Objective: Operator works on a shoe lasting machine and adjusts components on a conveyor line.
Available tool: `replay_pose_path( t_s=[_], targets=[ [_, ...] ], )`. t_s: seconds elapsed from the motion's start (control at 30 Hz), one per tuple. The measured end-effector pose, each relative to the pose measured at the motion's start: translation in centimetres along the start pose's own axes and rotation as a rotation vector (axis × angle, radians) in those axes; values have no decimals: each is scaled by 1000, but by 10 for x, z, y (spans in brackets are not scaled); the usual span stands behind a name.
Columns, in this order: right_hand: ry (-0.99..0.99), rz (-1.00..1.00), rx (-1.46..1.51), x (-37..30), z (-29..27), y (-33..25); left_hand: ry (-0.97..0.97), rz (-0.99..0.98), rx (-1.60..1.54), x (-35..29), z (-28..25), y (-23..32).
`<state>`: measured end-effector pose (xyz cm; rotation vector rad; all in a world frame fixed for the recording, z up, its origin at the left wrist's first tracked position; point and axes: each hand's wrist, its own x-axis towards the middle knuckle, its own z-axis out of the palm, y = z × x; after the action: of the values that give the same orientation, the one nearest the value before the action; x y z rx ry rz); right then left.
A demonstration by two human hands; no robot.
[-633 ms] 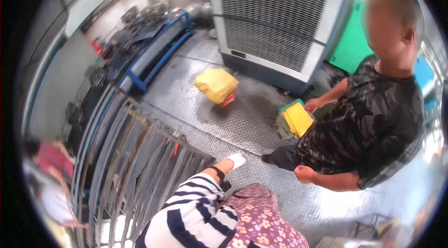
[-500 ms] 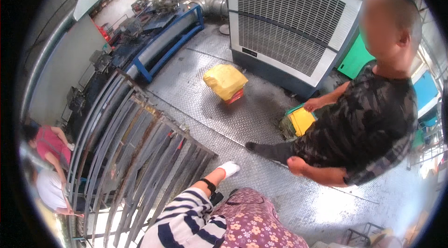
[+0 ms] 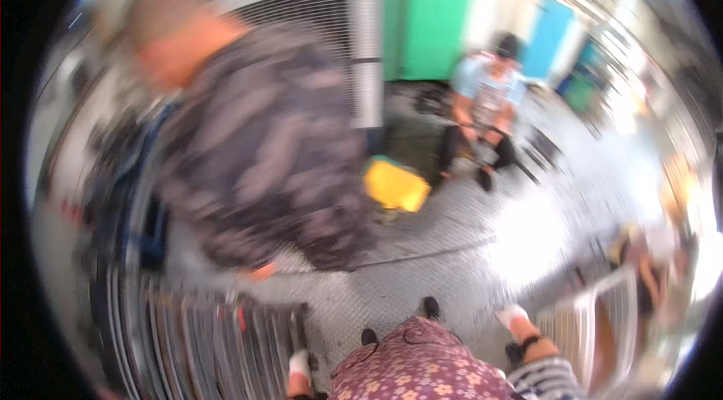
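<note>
In a white glove, my left hand (image 3: 299, 362) hangs low beside a rack of dark metal bars (image 3: 226, 336); I cannot tell whether it touches the rack. My right hand (image 3: 512, 315), also white-gloved with a black band at the wrist, is out to the right, close to a white barred rack (image 3: 595, 325). Motion smears the fingers of both hands, and nothing held can be made out. Between them is my purple floral apron (image 3: 414, 362), with my dark shoes on the metal floor beyond it.
A person in a camouflage shirt (image 3: 263, 151) stands close at the left. Another person (image 3: 486, 106) sits farther back, near green cabinets (image 3: 437, 23). A yellow container (image 3: 398, 185) stands mid-floor. A large cooler (image 3: 365, 53) is behind. Someone else (image 3: 640, 272) is at far right.
My view has swung right, bringing the seated person and white rack in. The person in camouflage now appears at left, turned away. Both my hands show now, where one did before.
</note>
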<state>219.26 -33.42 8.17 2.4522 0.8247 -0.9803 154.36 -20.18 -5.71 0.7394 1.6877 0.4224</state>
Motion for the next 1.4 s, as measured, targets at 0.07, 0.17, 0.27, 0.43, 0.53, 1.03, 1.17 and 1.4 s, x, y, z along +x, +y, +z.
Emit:
replay_pose_path(
  t_s=[0.07,0.17,0.27,0.43,0.53,1.03,1.17,1.4],
  targets=[
    [-32,-50,179,19,1,18,-101,-120,-135,25,7,5],
    [-33,23,234,36,28,77,-91,-119,-75,41,59,46],
    [-41,32,232,71,66,147,-19,-119,-122,36,126,68],
    [-248,-87,34,121,126,230,58,-155,-277,23,200,99],
    [-260,-82,34,127,122,253,-31,-60,-111,-4,257,175],
    [-151,-289,231,136,-15,180,-73,-130,15,-9,263,139],
    [-115,-354,8,149,-9,187,-87,-73,112,-10,242,98],
    [-42,-437,-5,204,45,208,-180,58,248,-22,247,100]
  ],
)
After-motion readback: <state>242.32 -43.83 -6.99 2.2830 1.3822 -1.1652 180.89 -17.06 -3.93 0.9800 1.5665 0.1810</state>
